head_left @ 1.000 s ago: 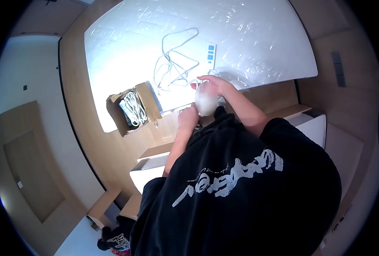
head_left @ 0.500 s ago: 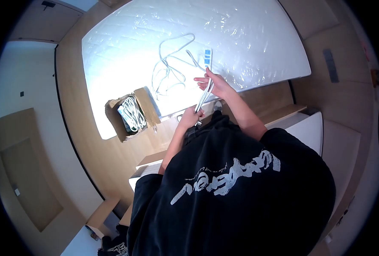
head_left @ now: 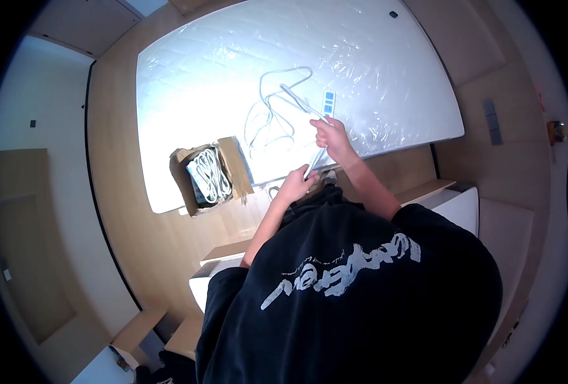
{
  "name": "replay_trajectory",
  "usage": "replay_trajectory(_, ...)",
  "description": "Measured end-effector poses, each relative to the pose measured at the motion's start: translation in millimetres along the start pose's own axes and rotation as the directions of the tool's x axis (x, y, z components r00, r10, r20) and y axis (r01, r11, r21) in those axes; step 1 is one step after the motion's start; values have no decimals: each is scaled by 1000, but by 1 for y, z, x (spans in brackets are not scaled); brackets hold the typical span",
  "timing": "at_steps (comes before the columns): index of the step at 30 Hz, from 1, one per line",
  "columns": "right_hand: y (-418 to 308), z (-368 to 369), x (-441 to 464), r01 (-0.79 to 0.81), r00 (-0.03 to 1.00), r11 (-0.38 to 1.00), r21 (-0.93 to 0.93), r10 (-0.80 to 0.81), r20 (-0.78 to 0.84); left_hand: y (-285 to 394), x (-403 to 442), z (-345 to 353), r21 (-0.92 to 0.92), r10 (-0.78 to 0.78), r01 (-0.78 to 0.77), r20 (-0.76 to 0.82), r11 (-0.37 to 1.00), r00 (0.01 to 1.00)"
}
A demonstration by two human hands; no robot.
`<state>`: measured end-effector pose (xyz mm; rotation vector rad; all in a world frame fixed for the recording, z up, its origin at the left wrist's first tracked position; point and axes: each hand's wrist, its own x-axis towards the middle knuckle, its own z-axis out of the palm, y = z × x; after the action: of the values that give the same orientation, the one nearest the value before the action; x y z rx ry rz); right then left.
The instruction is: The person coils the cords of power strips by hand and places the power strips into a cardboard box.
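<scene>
A white cable (head_left: 273, 96) lies in loose loops on the plastic-wrapped mattress (head_left: 200, 70). My left hand (head_left: 296, 185) is closed round a gathered part of the cable near my waist. Higher up and to the right, my right hand (head_left: 333, 139) grips the cable, which runs taut between both hands. Just beyond my right hand lies a white power strip (head_left: 329, 102) with blue socket faces. An open cardboard box (head_left: 234, 168) at the mattress's near edge holds a bundled white cord (head_left: 210, 176).
A small dark object (head_left: 393, 14) lies near the mattress's far edge. Cardboard pieces (head_left: 136, 333) and dark cloth are at the lower left. A low shelf edge (head_left: 424, 191) is right of my body, and wooden floor (head_left: 114, 147) borders the mattress.
The loosely bunched cable has straightened between my hands. My right hand has gone from open fingers to a closed grip. The loops on the mattress have shifted slightly, and the camera view has moved.
</scene>
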<state>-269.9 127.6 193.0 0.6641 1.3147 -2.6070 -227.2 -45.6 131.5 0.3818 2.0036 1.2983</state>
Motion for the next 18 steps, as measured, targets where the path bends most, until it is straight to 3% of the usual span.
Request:
replay_trajectory(2,7,4,-2,93,995,991,-93,-91,30,1,-1,-9,38,96,-99,64,994,993)
replay_trajectory(3,6,8,-4,109,994,989,-104,-106,34,7,-4,-14,-26,106,-107,-5,994,994)
replay_trajectory(5,3,14,-11,90,989,882,-463,-133,-61,20,-4,-27,72,301,-296,-361,953,883)
replay_trajectory(6,-1,17,-14,105,986,876,-472,-152,-64,38,-6,-41,209,413,-356,-426,911,805)
replay_trajectory(7,-5,22,-20,195,968,777,-598,-252,-12,59,-11,-56,342,517,-392,-472,854,715)
replay_trajectory(9,-13,34,-35,338,906,510,-791,-404,127,92,-10,-79,552,662,-421,-363,720,656)
replay_trajectory(11,-25,47,-45,379,893,513,-770,-421,158,112,-3,-91,722,753,-417,-218,552,621)
replay_trajectory(12,-29,50,-49,394,887,512,-763,-428,171,114,3,-94,718,760,-430,-212,547,614)
replay_trajectory(14,-47,65,-60,386,886,524,-759,-438,148,118,15,-97,454,578,-467,-138,759,805)
replay_trajectory(15,-51,69,-61,386,880,520,-762,-455,134,125,16,-96,453,590,-485,-120,748,798)
replay_trajectory(17,-56,76,-62,449,842,668,-594,-539,31,140,14,-91,134,620,-606,-142,784,771)
replay_trajectory(18,-58,80,-63,457,835,721,-521,-550,-28,147,12,-94,73,636,-632,-96,772,766)
